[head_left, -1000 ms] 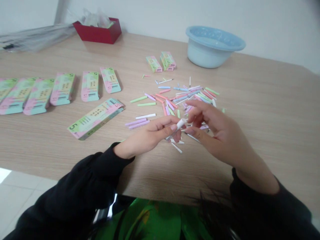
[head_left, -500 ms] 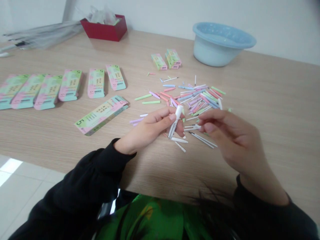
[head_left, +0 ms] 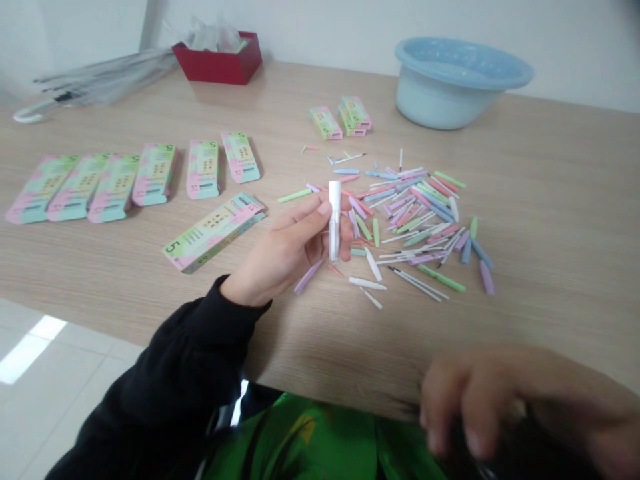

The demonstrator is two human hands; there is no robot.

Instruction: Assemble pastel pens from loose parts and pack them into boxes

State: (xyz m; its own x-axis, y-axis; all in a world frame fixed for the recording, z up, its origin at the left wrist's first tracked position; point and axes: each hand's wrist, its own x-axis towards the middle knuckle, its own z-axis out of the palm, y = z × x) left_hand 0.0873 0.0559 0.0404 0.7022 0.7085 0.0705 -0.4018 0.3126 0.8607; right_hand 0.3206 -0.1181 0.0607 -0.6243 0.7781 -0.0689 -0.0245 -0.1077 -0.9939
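Note:
My left hand (head_left: 290, 250) holds a white pen-like stick (head_left: 334, 220) upright between thumb and fingers, above the wooden table (head_left: 550, 220). Just right of it lies a scattered pile of pastel sticks and thin refills (head_left: 420, 213) in pink, green, blue, purple and white. My right hand (head_left: 480, 400) is low at the bottom right, off the table edge, blurred, fingers curled downward; I cannot tell whether it holds anything. A long pastel box (head_left: 215, 231) marked 5 lies left of my left hand.
A row of several pastel boxes (head_left: 115, 183) lies at the left. Small boxes (head_left: 343, 119) sit near a light blue basin (head_left: 455, 80) at the back right. A red tray (head_left: 220, 57) with plastic wrap and a folded umbrella (head_left: 95, 77) are at the back left.
My right hand has pulled away from the stick and dropped below the table edge. My left hand has turned the white stick upright and lifted it slightly.

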